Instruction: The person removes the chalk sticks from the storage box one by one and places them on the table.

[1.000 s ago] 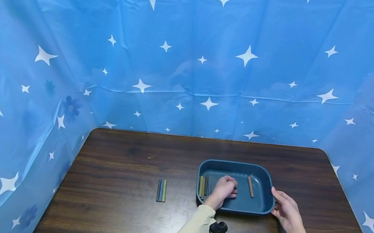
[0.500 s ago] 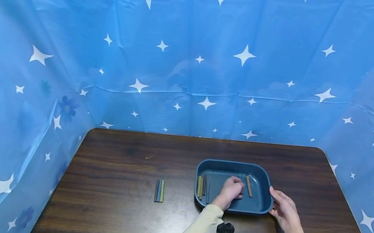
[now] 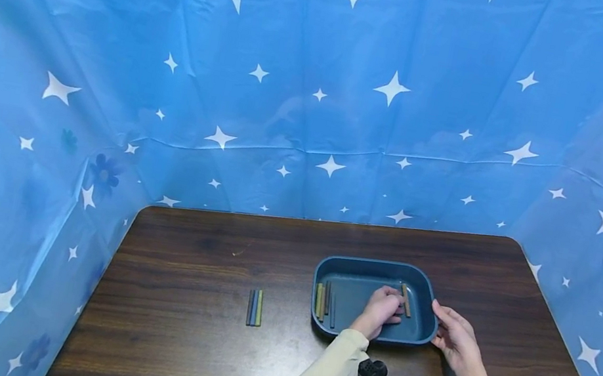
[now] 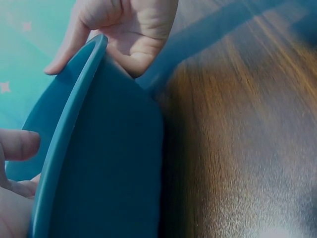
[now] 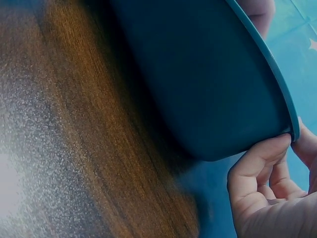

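Observation:
A dark blue rectangular tray (image 3: 352, 288) with rounded corners stands on the table. My left hand (image 3: 384, 308) is inside it, fingertips right at the left side of a slim orange-brown stick (image 3: 406, 301). In the left wrist view the thumb (image 4: 21, 144) is apart from the other fingers, which the tray wall partly hides. At the tray's right end, my right hand (image 3: 458, 341) pinches the rim; the right wrist view shows thumb and forefinger (image 5: 265, 151) on either side of it. Several slim sticks (image 3: 322, 301), yellowish, brown and dark, lie along the tray's left end.
Left of the tray, three thin sticks (image 3: 255, 308), dark, blue and yellow-green, lie side by side on the dark wood table (image 3: 182, 328). A blue curtain (image 3: 267, 109) with white stars hangs behind and on both sides.
My left hand has moved right inside the tray, up to the orange-brown stick, which has shifted slightly right. The sticks at the left end show more fully. My right hand stays on the rim.

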Demonstrator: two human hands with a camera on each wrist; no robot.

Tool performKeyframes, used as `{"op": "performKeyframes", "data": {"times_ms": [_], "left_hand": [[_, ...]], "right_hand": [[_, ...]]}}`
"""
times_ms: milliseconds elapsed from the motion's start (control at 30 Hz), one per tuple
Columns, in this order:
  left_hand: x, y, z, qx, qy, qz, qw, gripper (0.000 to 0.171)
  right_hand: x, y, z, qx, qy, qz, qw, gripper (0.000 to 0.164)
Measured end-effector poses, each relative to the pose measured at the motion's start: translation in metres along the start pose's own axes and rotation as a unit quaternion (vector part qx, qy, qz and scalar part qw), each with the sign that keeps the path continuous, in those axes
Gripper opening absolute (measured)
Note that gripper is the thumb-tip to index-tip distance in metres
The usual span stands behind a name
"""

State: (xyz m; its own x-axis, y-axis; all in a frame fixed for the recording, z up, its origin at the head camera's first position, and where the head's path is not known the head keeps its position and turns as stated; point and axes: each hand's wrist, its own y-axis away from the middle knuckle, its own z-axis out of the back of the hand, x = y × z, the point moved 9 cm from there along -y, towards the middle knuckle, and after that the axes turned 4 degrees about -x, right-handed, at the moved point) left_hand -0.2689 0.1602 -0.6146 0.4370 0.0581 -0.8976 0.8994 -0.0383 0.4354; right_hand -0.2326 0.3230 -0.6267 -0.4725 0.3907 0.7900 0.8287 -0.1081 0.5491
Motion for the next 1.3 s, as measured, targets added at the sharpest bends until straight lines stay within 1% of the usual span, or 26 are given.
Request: {"op": "performKeyframes", "data": {"times_ms": [300,433,600,667,800,867,933,1067,1200,1300], "left_hand": [[0.005,-0.003,-0.013,0.029,0.021,0.013,0.9993,0.020],[0.007,-0.005,-0.020,0.049,0.028,0.018,0.9983,0.018],[0.011,-0.007,-0.028,0.071,0.049,0.029,0.9959,0.015],[0.012,-0.008,-0.031,0.076,0.057,0.034,0.9949,0.024],[0.013,-0.008,-0.036,0.081,0.062,0.041,0.9939,0.049],[0.013,-0.007,-0.037,0.083,0.055,0.041,0.9942,0.055],[0.013,-0.006,-0.039,0.088,0.045,0.042,0.9942,0.054],[0.012,-0.004,-0.040,0.097,0.016,0.040,0.9943,0.047],[0.012,-0.004,-0.042,0.098,0.000,0.034,0.9946,0.040],[0.013,-0.004,-0.042,0.089,-0.002,0.029,0.9956,0.026]], "right_hand": [[-0.001,-0.001,0.002,0.003,-0.005,0.000,1.000,0.032],[-0.001,-0.001,0.003,0.002,-0.007,0.004,1.000,0.030],[-0.002,-0.002,0.004,0.003,0.000,0.007,1.000,0.029],[-0.002,-0.003,0.004,0.002,0.002,0.009,1.000,0.030],[-0.004,-0.003,0.003,0.004,0.002,0.008,1.000,0.032],[-0.004,-0.002,0.002,0.006,0.002,0.006,1.000,0.032],[-0.004,-0.002,0.001,0.008,0.000,0.003,1.000,0.032],[-0.003,-0.001,0.001,0.006,0.000,0.003,1.000,0.030],[-0.002,-0.001,0.001,0.005,-0.001,0.004,1.000,0.030],[-0.003,-0.001,0.002,0.004,0.001,0.005,1.000,0.030]]}}
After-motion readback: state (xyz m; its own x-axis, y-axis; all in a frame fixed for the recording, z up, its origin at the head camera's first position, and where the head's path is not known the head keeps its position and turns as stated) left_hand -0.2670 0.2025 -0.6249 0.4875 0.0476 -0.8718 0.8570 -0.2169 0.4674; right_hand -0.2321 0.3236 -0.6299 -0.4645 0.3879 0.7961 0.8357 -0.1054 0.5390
